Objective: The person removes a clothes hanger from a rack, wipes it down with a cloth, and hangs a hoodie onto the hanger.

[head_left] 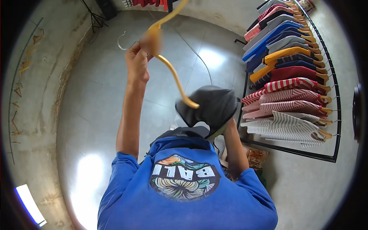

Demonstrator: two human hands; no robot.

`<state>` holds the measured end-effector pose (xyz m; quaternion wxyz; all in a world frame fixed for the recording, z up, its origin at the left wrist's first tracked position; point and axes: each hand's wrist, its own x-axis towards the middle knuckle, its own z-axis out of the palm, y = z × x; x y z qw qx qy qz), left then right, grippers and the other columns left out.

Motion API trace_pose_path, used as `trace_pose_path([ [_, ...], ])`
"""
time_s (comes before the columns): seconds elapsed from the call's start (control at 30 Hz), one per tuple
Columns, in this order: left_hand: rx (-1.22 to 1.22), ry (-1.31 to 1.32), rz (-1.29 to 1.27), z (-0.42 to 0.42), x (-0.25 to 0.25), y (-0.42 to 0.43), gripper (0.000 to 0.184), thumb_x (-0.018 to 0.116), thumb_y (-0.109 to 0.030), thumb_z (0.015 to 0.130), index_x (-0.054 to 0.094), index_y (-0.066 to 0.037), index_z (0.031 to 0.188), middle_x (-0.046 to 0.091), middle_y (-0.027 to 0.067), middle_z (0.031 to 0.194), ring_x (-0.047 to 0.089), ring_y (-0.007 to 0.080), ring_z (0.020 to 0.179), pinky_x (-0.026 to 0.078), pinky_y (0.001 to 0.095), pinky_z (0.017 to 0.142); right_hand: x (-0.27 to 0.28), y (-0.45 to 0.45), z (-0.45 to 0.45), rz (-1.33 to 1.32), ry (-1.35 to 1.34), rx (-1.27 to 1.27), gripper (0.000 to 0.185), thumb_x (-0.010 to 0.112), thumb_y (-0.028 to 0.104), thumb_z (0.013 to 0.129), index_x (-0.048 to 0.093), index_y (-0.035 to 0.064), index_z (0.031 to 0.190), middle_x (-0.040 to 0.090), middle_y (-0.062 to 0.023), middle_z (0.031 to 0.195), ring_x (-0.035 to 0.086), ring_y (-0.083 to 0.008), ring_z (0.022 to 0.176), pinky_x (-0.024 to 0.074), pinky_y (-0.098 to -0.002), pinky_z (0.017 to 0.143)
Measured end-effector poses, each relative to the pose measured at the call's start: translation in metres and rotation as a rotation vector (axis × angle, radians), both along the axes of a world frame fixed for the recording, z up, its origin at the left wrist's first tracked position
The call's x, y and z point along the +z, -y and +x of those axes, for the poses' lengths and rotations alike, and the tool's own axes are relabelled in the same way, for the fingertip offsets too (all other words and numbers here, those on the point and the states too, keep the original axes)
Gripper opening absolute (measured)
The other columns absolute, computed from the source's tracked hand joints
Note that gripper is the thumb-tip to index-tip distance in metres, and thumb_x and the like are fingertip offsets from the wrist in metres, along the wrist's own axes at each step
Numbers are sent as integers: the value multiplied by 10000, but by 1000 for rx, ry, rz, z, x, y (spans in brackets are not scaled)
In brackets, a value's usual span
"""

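My left hand (137, 59) is raised at the upper left, its fingers closed at the hook end of a yellow wooden hanger (172, 73). The hanger is tilted and partly blurred, and one arm of it reaches down across a black cloth item (212, 103). That black item bulges in front of my right wrist, and the fingers of my right hand are hidden behind it. Whether the hanger touches the cloth cannot be made out. Below is my blue shirt (184, 211) with a printed patch.
A black rack (336, 115) on the right bears several shirts (291, 88) on wooden hangers. On the left wall, several hangers (23, 69) hang from a rail. A tripod stand (93, 15) stands at the upper left, and a cable (193, 50) crosses the grey floor (99, 96).
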<state>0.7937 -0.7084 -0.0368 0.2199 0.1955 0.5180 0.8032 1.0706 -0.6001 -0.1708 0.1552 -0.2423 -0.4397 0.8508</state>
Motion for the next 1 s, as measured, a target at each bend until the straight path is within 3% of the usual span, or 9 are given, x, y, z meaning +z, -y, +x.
trace_pose_path([
  [0.13,75,-76,-40,12,4,-6,263,635,-218,887,661,44,891,671,117,817,632,164,712,497,280,708,23,-8,7,137,-106,-74,378,520,179,794,493,7,1129,571,-127,1030,554,-257,946,429,-358,866],
  [0.23,132,-13,-12,25,0,-9,261,635,-207,888,660,52,882,665,112,790,622,155,691,482,265,679,43,15,-8,640,10,35,352,524,122,749,501,5,1080,584,-144,966,558,-289,907,429,-376,835],
  [0.33,299,-35,-65,19,-10,-13,290,653,-239,873,663,47,925,677,124,829,649,178,741,521,298,737,53,41,-29,1163,111,53,332,529,65,704,508,2,1030,597,-160,902,562,-322,867,429,-394,805],
  [0.4,303,-49,-78,17,-12,-9,294,655,-238,872,662,51,922,675,123,823,647,177,733,521,298,730,54,50,-38,1409,292,136,268,498,33,670,502,-6,934,562,-200,788,507,-398,757,405,-458,722],
  [0.53,306,-90,-109,19,-14,1,295,657,-233,870,661,59,912,672,120,808,643,172,712,524,301,714,48,60,-54,1584,200,-17,186,515,30,656,463,4,833,544,-146,683,526,-367,649,402,-407,651],
  [0.7,266,-115,-130,41,-32,2,265,649,-216,875,667,48,890,668,121,794,639,164,699,529,301,697,54,64,-70,1492,419,92,292,539,51,666,509,-15,949,560,-182,766,546,-368,721,418,-408,717],
  [0.8,240,-89,-138,42,-42,4,258,649,-214,875,669,43,878,666,117,787,640,164,698,531,297,692,52,56,-81,1249,155,-205,395,586,181,770,529,-9,1112,603,-202,962,589,-339,873,441,-404,832],
  [1.0,297,9,-138,20,-36,27,269,650,-228,874,667,41,869,664,99,783,645,172,703,535,286,691,24,14,-18,986,179,-212,461,541,287,829,485,15,1197,541,-170,1114,526,-312,1013,390,-396,926],
])
